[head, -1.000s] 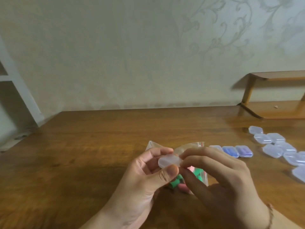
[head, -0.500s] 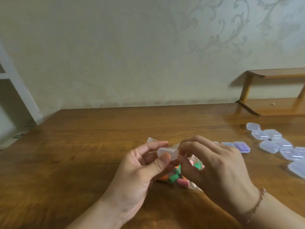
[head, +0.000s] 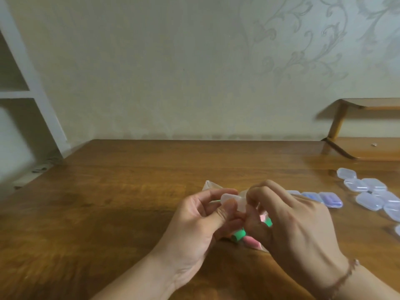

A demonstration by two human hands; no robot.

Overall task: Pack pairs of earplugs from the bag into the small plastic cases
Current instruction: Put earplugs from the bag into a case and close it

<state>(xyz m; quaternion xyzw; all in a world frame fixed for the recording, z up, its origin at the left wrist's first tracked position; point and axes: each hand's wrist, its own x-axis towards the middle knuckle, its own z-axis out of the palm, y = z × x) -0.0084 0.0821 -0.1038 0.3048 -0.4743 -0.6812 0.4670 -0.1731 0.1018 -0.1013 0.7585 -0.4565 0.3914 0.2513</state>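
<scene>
A small clear plastic case (head: 230, 198) is held just above the table between both hands. My left hand (head: 200, 224) pinches its left end with thumb and fingers. My right hand (head: 290, 221) curls its fingertips around the right end. Whether the case holds earplugs is hidden. Under the hands lies the clear bag (head: 211, 184) with green (head: 238, 234) and pink (head: 252, 242) earplugs showing. To the right stand two cases with bluish-purple contents (head: 330, 199), and a cluster of several clear cases (head: 372, 191) lies further right.
The wooden table (head: 119, 191) reaches back to a patterned wall. A small wooden shelf (head: 365, 148) stands at the back right corner. A white shelving unit (head: 23, 94) is off the table's left edge.
Both hands stay on the clear case. They have shifted slightly lower and closer together, and the right fingers now cover more of the case's right end.
</scene>
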